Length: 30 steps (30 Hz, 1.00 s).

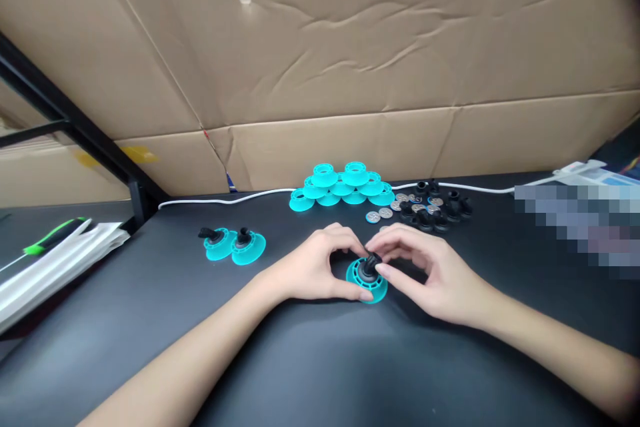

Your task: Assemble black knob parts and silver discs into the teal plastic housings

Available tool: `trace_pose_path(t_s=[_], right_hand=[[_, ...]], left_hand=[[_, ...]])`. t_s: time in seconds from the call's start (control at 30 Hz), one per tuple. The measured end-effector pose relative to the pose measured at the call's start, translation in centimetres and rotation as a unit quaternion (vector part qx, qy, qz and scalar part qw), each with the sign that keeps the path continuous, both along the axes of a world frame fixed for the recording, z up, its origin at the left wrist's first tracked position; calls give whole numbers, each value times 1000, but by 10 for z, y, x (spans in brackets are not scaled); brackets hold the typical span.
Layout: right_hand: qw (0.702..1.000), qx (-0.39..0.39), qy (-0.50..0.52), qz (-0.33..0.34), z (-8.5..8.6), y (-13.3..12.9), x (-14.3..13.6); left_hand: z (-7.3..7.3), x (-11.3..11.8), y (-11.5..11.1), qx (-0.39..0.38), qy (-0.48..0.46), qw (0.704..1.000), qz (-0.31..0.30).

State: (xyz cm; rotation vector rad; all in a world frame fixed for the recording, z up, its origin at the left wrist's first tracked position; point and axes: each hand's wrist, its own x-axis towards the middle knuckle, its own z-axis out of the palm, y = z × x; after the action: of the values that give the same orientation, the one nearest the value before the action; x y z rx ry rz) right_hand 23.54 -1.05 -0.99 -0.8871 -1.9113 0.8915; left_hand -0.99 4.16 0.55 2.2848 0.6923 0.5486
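Lower centre, the left hand clamps a turquoise flared ring; the right hand pinches the black knob seated in it.

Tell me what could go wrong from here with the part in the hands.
The right hand pinches the black fitting in the teal cup, while the left hand steadies the cup; uneven pressure might seat the fitting crooked or let the cup slip.
The teal stack is piled loosely, so a bump could topple it.
The silver discs lie loose near the right hand and might get scattered by it.
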Motion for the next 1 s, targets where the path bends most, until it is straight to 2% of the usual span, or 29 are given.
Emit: trace_pose_path(t_s=[0.13,0.3,0.37,0.47,0.67,0.87,1.0], right_hand=[[994,70,-36,-82,-1,-9,-12],[991,104,-26,-79,-1,-14,-19],[992,100,-27,-73,-1,-15,-20],[991,83,-27,-98,-2,-14,-21],[987,-7,-27,-156,-7,-9,-17],[993,15,-30,-117,-5,-11,-17],[991,110,-56,-46,-3,-11,-16]], left_hand=[[-1,-2,2,0,-5,1000,4],[-1,1,2,-4,-3,1000,21],[-1,3,1,-7,-4,1000,17],[0,7,-1,-2,0,1000,22],[-1,13,-6,16,0,999,41],[-1,12,-6,8,7,998,62],[-1,11,-6,7,12,999,52]])
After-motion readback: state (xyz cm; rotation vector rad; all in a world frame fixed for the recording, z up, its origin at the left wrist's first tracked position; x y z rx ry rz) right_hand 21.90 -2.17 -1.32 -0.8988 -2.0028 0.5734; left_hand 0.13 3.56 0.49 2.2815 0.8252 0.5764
